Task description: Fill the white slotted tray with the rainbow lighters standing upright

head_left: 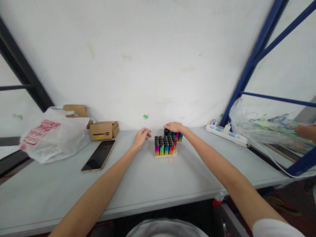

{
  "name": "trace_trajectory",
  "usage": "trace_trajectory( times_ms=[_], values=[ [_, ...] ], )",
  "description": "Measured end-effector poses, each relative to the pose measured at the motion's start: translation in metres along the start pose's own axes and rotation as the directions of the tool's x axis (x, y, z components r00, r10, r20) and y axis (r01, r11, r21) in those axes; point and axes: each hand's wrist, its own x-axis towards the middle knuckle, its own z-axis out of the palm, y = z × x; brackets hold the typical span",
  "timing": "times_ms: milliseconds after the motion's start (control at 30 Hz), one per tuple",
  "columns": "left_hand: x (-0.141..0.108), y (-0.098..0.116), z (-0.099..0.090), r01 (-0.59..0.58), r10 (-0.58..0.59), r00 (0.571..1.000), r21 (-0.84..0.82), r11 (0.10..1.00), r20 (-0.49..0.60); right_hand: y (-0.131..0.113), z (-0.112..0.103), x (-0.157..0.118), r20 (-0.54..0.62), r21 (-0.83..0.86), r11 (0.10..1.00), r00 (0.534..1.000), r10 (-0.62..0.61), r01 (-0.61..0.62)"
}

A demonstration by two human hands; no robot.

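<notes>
A block of colourful lighters (165, 146) with black tops stands upright in rows on a pale tray (163, 156), in the middle of the table. Behind it and slightly to the right, a second group of similar lighters (180, 136) is partly hidden by the front block. My right hand (174, 126) is bent over the tops of this rear group, gripping it from above; some fingertips are out of sight. To the left of the front block, my left hand (142, 137) hovers near the tabletop, fingers loosely bent and apart, holding nothing visible.
On the left of the table (148, 184) are a dark-screened phone (99, 155), a small cardboard box (103, 130) and a white plastic bag (56, 135). A power strip (227, 135) lies at right, by a blue frame (249, 70). Another person's hand (306, 131) shows far right.
</notes>
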Motion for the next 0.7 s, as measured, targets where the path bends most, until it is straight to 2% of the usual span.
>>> trace_trajectory(
  times_ms=[67,133,200,300,367,433,500,633,700],
  values=[
    [-0.007,0.009,0.005,-0.010,0.013,0.995,-0.027,1.000,0.097,0.023,-0.005,-0.011,-0.021,-0.023,0.999,0.999,0.046,-0.047],
    [-0.014,0.019,0.010,-0.017,0.027,0.963,-0.041,0.999,0.267,0.044,-0.008,-0.026,-0.037,-0.047,0.995,0.995,0.090,-0.091],
    [-0.022,0.029,0.012,-0.003,0.014,0.906,-0.026,1.000,0.423,0.063,-0.010,-0.042,-0.042,-0.068,0.990,0.992,0.119,-0.121],
    [-0.031,0.044,0.011,0.062,-0.046,0.797,-0.005,0.998,0.603,0.080,-0.010,-0.066,-0.039,-0.092,0.987,0.991,0.130,-0.133],
    [-0.035,0.052,0.010,0.089,-0.058,0.737,-0.011,0.996,0.673,0.084,-0.008,-0.078,-0.045,-0.116,0.983,0.989,0.138,-0.143],
    [-0.038,0.058,0.010,0.072,-0.047,0.705,-0.005,0.997,0.707,0.083,-0.005,-0.086,-0.054,-0.143,0.978,0.988,0.143,-0.150],
    [-0.039,0.062,0.010,0.001,-0.022,0.711,0.030,1.000,0.703,0.080,-0.002,-0.089,-0.060,-0.156,0.977,0.989,0.136,-0.144],
    [-0.039,0.066,0.007,-0.206,0.062,0.792,0.171,0.964,0.607,0.070,0.000,-0.093,-0.105,-0.097,0.986,0.986,0.129,-0.139],
    [-0.042,0.069,0.005,-0.302,0.132,0.815,0.221,0.927,0.564,0.065,-0.003,-0.098,-0.172,-0.069,0.989,0.978,0.118,-0.132]
  ],
)
